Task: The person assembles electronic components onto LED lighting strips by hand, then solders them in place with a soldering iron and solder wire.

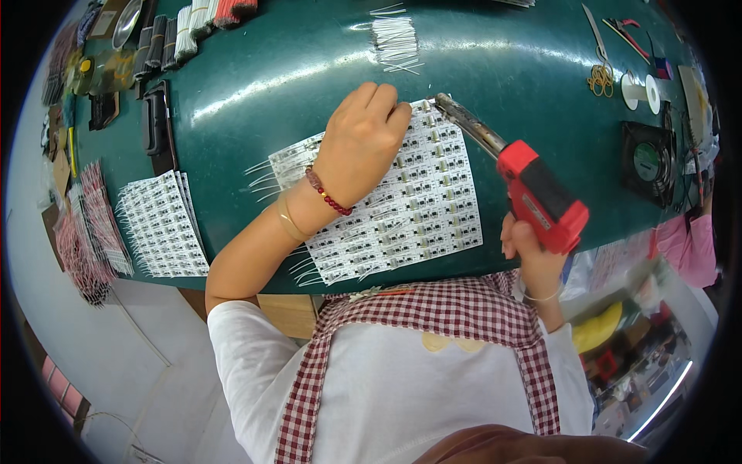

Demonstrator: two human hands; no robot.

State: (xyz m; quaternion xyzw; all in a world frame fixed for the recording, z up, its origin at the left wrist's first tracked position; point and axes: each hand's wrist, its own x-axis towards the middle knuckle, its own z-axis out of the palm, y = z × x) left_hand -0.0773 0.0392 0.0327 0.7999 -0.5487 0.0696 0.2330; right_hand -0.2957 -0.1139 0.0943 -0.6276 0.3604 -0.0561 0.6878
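Observation:
A white panel of small circuit boards (433, 185) lies on the green table in front of me, with thin white wires sticking out along its left side. My left hand (363, 135) is over the panel's upper part, its fingers curled closed toward the far edge. Whatever its fingertips hold is hidden behind the hand. In my right hand (535, 251) is a red and black soldering gun (539, 189), gripped by the handle. Its metal tip points to the far right corner of the panel, close to my left fingers. Whether the tip touches the board I cannot tell.
Beyond the panel lies a bundle of white wires (396, 42). Scissors (600, 77), a white spool (640, 93) and a black fan (648, 161) are at right. On the left sit more board panels (161, 228), red-white wire bundles (97, 224) and a black holder (157, 120).

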